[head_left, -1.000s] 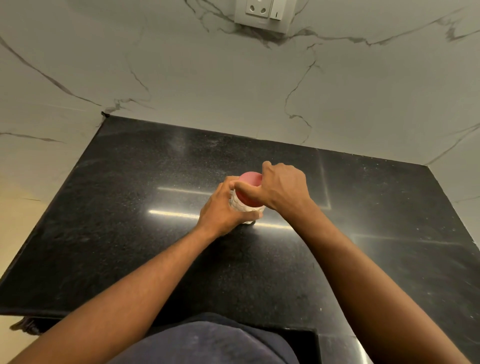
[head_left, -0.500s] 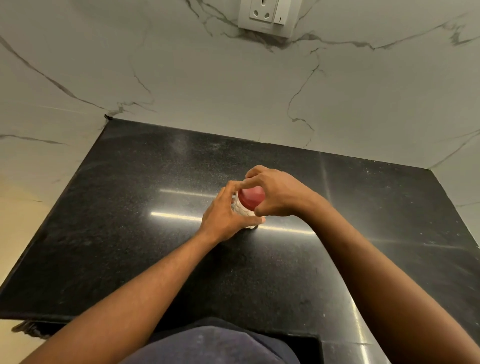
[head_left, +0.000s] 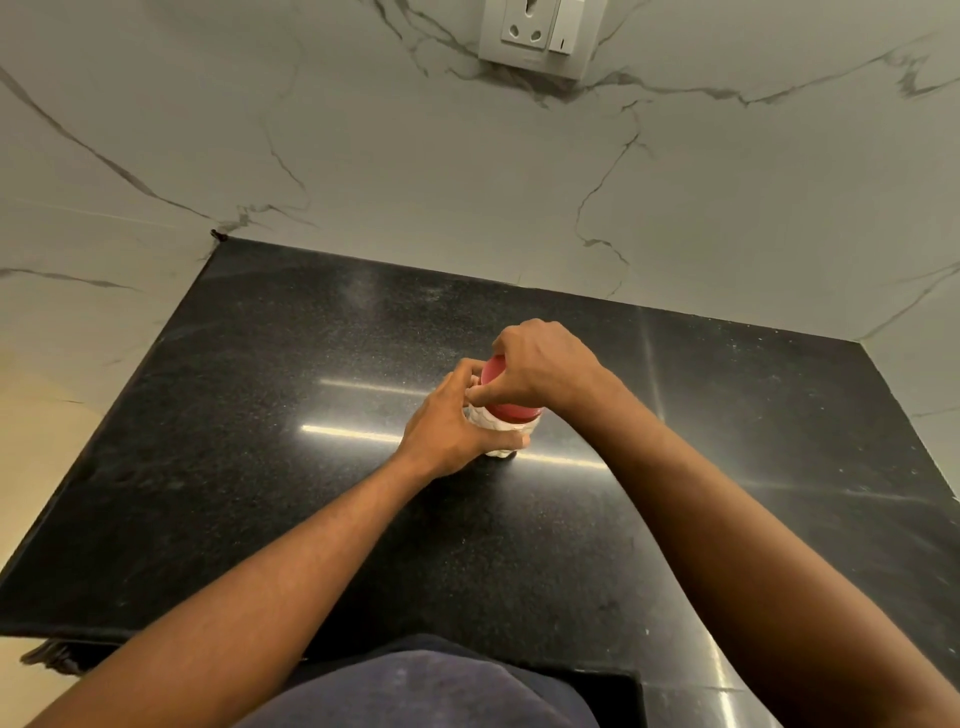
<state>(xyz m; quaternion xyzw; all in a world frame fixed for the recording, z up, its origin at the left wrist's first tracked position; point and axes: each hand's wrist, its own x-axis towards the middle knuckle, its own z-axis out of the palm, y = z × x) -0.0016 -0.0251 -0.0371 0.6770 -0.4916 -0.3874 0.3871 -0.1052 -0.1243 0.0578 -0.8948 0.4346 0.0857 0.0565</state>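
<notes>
A small clear jar (head_left: 500, 427) with a red lid (head_left: 511, 412) stands upright on the black granite counter (head_left: 260, 415), near its middle. My left hand (head_left: 449, 422) grips the jar's body from the left, thumb across its front. From above, my right hand (head_left: 540, 366) covers the lid, with fingers and thumb curled round its rim. Most of the jar is hidden by both hands.
A white marble wall (head_left: 467, 182) rises behind the counter and along its left side. A wall socket with a switch (head_left: 540, 31) sits high on that wall. The counter's front edge runs close to my body.
My right hand has turned on the lid, wrist swinging round and back, while my left hand kept the jar in place. The jar has not shifted on the counter.
</notes>
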